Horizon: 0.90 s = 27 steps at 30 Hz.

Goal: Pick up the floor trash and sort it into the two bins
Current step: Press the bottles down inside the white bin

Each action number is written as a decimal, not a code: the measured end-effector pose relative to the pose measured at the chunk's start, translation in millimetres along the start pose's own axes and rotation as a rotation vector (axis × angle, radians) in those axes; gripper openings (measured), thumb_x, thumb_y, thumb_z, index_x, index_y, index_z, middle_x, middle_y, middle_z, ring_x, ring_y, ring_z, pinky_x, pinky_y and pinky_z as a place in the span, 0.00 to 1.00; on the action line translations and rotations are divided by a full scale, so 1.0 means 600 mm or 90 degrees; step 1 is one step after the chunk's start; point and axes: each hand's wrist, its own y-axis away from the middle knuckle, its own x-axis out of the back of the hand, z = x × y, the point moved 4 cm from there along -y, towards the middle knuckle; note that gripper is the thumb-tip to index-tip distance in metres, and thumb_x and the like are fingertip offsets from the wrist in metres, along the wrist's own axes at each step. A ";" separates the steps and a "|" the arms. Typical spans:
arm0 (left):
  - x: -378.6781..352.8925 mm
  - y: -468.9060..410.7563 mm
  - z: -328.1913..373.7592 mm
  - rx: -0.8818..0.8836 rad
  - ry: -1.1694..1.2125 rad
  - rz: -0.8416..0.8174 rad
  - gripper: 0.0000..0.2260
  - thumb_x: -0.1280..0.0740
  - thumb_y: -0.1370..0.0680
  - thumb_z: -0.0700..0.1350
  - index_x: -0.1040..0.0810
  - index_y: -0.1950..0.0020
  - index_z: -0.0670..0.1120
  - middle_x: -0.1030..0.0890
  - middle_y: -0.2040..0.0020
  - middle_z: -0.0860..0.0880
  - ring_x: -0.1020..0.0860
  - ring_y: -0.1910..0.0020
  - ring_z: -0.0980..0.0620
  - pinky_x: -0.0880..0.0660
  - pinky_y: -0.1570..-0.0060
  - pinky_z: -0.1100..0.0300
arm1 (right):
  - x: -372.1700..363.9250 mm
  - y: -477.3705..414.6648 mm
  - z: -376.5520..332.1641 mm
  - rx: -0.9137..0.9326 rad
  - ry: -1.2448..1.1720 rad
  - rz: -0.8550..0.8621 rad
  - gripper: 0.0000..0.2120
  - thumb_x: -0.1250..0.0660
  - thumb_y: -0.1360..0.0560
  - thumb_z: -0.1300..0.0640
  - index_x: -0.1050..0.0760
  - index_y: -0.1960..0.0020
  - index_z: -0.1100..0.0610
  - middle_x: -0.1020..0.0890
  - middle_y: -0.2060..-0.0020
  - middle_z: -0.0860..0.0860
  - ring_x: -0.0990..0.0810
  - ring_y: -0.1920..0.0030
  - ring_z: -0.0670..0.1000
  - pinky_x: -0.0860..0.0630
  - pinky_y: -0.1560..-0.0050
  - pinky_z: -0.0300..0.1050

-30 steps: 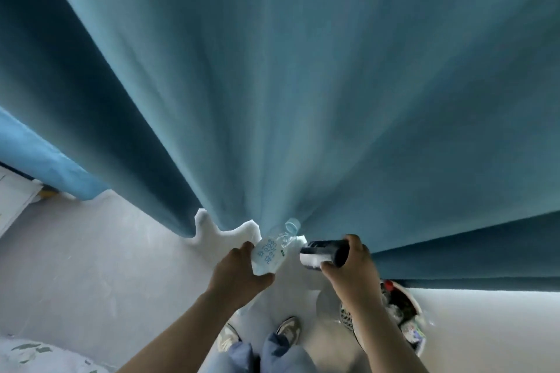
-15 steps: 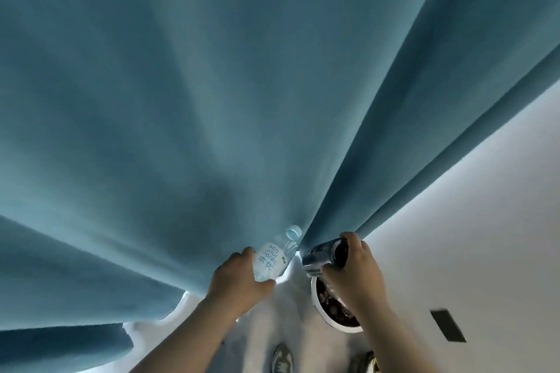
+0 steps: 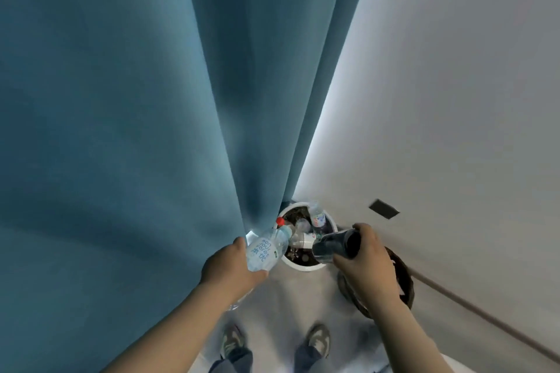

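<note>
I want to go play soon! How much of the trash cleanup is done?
Some is done: the round white bin holds several plastic bottles. In hand: the left hand grips a clear plastic bottle with blue print, the right hand a dark cylindrical can. Both need dropping in; a dark bin waits beside. Any floor trash is out of view.

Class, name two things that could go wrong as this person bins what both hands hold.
1. The white round bin already holds several bottles, so the clear plastic water bottle in the left hand might bounce out.
2. The dark cylindrical can in the right hand hangs between that bin and the dark round bin; it could drop into the wrong one.
</note>
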 end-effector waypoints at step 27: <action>-0.319 -0.287 0.035 0.049 -0.013 -0.076 0.25 0.30 0.32 0.59 0.31 0.43 0.46 0.25 0.46 0.47 0.25 0.52 0.47 0.31 0.59 0.59 | -0.232 -0.197 0.292 -0.039 0.074 -0.060 0.26 0.30 0.31 0.59 0.33 0.35 0.54 0.26 0.40 0.52 0.25 0.43 0.54 0.32 0.52 0.41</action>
